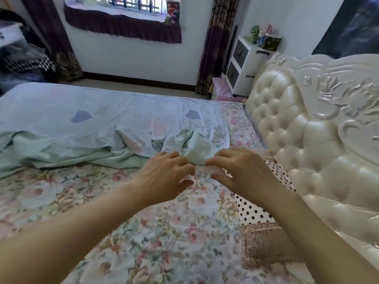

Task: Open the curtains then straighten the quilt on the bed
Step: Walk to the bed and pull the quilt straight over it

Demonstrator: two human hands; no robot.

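Bedroom walls are white, with a window (pixel 131 5) at the far side flanked by dark patterned curtains, one at the left (pixel 55 37) and one at the right (pixel 217 44), both drawn aside to the window's edges. A white two-drawer cabinet (pixel 242 64) stands in the far right corner, just beside the cream tufted headboard (pixel 307 124), which bounds the bed along the right of the view. A strip of bare floor (pixel 143 87) separates the bed's far edge from the window wall.

A floral bed sheet (pixel 123 212) lies exposed across the near half of the bed. A polka-dot pillow (pixel 258 210) lies against the headboard.

Both bare forearms reach forward from the near edge. The left hand (pixel 164 177) and the right hand (pixel 242 171) sit close together, palms down, over the sheet. The fingers of each hand curl at a bunched corner fold of the quilt (pixel 102 124); each grip appears to pinch the pale green fabric, though the fingertips are partly hidden. The thumbs hang below, apart from the fabric.

The quilt covers the far half of the bed, its long axis running left to right, parallel to the window wall. Its near edge is rumpled and turned back, showing the green underside, and its far portion lies flat.
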